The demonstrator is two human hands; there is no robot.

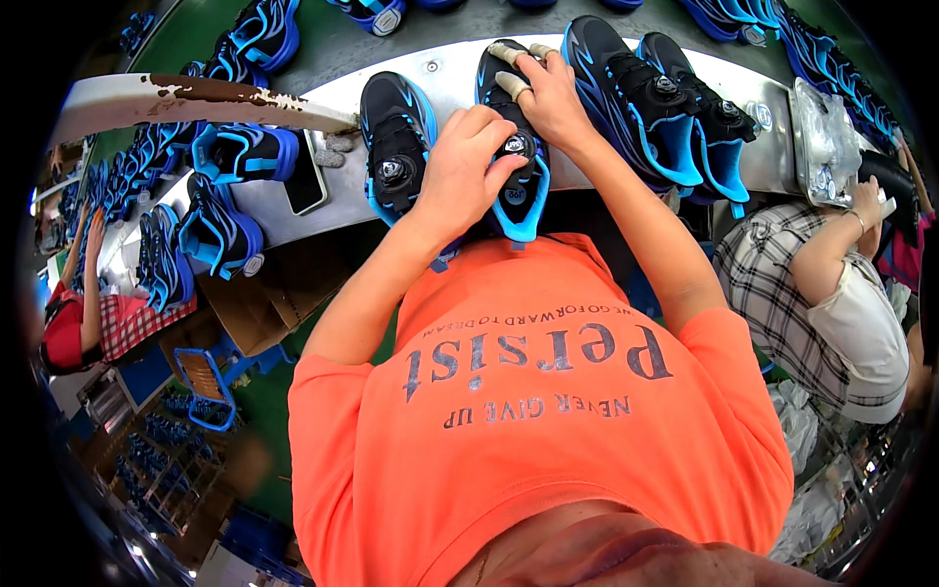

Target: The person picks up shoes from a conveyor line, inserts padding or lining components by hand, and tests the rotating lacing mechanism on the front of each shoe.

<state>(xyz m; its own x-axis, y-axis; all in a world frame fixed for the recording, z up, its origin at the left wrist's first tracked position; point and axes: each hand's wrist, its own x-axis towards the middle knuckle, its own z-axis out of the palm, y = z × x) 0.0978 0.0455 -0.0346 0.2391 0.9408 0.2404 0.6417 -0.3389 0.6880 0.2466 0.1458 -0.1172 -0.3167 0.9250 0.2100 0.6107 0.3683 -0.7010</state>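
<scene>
Black-blue shoe [516,194]: lengthwise, toe away | left hand [468,168]: pinches its dial [518,145] | right hand [554,96], farther: spread over toe

- left hand [462,174] is right at the round dial [516,145] on a black and blue shoe [518,194]
- right hand [551,103], pale finger covers [513,85] on, is over that shoe's front
- similar shoes [396,112] either side
- phone [305,178] lying on the metal table [452,83], over to the left
</scene>
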